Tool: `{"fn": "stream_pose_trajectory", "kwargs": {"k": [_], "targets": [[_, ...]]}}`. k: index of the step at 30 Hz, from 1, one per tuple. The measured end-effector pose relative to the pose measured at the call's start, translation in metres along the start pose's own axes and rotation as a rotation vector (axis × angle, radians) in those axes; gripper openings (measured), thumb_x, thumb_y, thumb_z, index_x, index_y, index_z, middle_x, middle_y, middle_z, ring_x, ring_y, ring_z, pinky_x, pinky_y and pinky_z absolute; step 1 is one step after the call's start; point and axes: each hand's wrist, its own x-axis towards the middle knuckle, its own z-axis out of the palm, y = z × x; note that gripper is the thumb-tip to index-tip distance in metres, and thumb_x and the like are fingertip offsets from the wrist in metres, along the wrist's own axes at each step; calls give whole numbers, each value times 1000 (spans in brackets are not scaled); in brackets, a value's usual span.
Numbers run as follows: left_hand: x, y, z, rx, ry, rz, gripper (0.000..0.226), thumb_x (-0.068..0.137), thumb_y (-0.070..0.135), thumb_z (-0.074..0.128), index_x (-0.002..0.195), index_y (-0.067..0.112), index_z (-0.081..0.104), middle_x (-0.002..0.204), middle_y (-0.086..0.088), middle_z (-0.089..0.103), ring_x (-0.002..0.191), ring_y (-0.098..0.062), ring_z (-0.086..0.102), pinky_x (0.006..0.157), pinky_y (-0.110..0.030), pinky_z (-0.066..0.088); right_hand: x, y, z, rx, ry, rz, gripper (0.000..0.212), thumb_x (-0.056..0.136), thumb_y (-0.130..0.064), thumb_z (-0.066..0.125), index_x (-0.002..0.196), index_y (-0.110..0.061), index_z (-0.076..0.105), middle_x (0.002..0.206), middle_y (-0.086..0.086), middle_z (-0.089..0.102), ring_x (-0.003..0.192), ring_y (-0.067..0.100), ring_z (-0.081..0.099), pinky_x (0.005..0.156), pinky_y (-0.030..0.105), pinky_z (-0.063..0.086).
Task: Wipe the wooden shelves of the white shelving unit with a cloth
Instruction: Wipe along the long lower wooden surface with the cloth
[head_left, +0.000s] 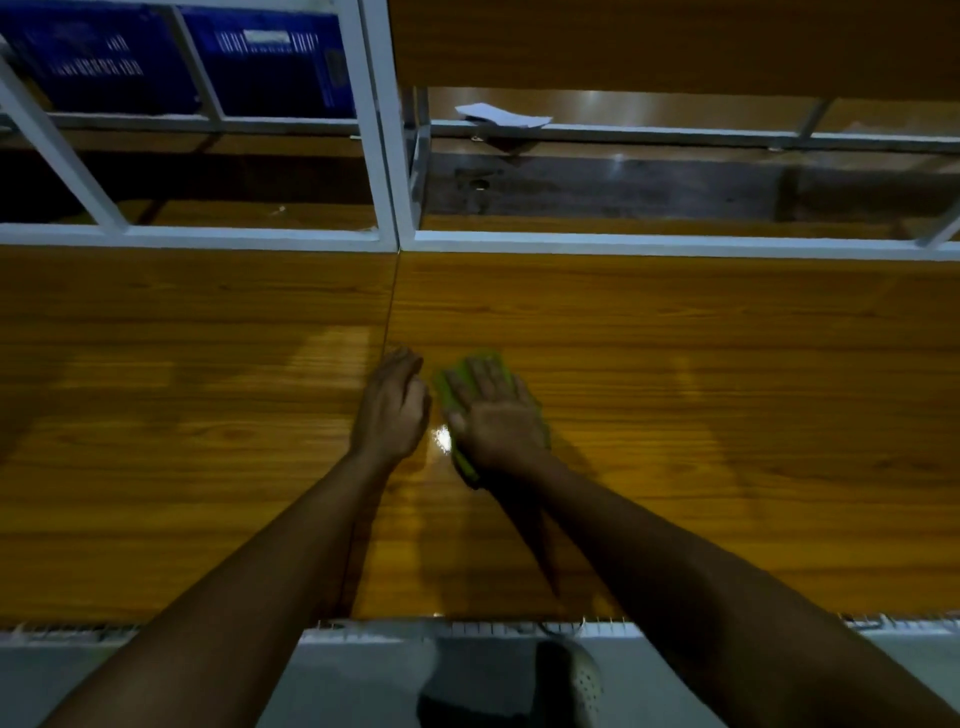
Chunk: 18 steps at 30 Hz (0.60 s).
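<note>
On the near wooden shelf (727, 389), head view looking down.

Hands: 2, both bare-armed and reaching forward over the shelf's front edge.
- right hand (496, 415): spread flat, fingers straight and together, palm down on the cloth; presses it to the wood, no curl round it.
- left hand (389, 410): just beside the right, apart from it, fingers loosely bent, holding nothing. It sits over the seam; I cannot tell whether it touches the wood.

Cloth: 1. The cloth (442, 387) is green and lies flat on the shelf under the right hand, showing past the fingertips, along the thumb side and below the wrist.

Shelf panels: 2, glossy wood grain, butted at a dark seam (390, 312) that runs front to back. The cloth is on the right panel, near the seam. One bright glare spot (442, 439) sits between the two hands.

White frame (382, 156): uprights and rails at the back of the shelf, with more wooden shelves visible through them.

Blue crates (270, 57): 2, side by side, upper left behind the frame.

Sheet of paper (501, 114): 1, white and crumpled, on a far shelf at upper right.

Shoe (571, 675): 1 visible, dark, on the grey floor (363, 686) below the front edge.
</note>
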Motion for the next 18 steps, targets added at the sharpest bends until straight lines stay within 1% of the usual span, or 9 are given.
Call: {"fn": "stream_pose_trajectory", "kwargs": {"k": [1,3,5,7,9,11,12,15,18], "targets": [[-9,1,-1,5,-21,10,60,92,37,29,140,8,49,153,-12,38,143,-23,28,115,-33,22,-13,15,-2,3,24,11,58,105,-53,23,160,-35,14,169,3,5,155,23,0,122,44,1],[-27,1,-2,11,-56,20,60,92,37,28,142,9,47,154,-12,36,144,-23,26,116,-34,21,-35,53,-7,-17,50,89,59,105,-53,25,159,-33,17,169,4,8,155,25,4,122,45,7],[-43,0,-4,35,-80,30,60,92,37,27,143,11,45,155,-12,34,145,-23,25,117,-36,22,-55,91,-11,-55,45,200,62,103,-56,19,160,-30,16,169,6,8,155,27,6,122,46,10],[-57,0,-5,60,-105,40,59,92,36,27,144,12,43,156,-11,31,146,-22,23,118,-36,20,-69,112,-13,-62,63,295,66,102,-58,12,161,-28,14,169,8,8,155,29,5,122,50,11],[-68,3,-7,88,-119,37,60,92,37,27,146,15,40,158,-8,29,147,-20,19,120,-38,16,-68,107,-10,-34,61,394,63,105,-54,16,161,-27,12,169,9,6,155,29,1,123,52,6],[-74,6,-8,105,-125,41,61,92,38,26,147,16,38,158,-7,27,147,-19,17,121,-39,13,-63,78,-8,-17,58,456,60,106,-49,20,161,-25,13,168,11,6,155,30,0,123,52,4],[-75,6,-9,110,-128,45,61,92,38,26,148,16,38,159,-7,27,147,-18,17,121,-40,12,-60,59,-6,-4,65,432,60,106,-49,21,161,-25,15,168,11,7,155,31,0,123,52,3],[-73,6,-9,130,-138,50,62,91,38,25,147,14,39,158,-7,27,148,-19,17,121,-41,12,-68,0,5,37,63,238,59,106,-49,22,160,-28,16,168,9,8,155,30,2,123,51,1],[-75,5,-9,151,-134,50,63,92,38,22,147,13,40,158,-7,28,148,-19,17,121,-39,11,-91,-27,14,33,9,76,61,104,-54,20,160,-31,15,168,6,6,155,25,0,124,50,0]]}}
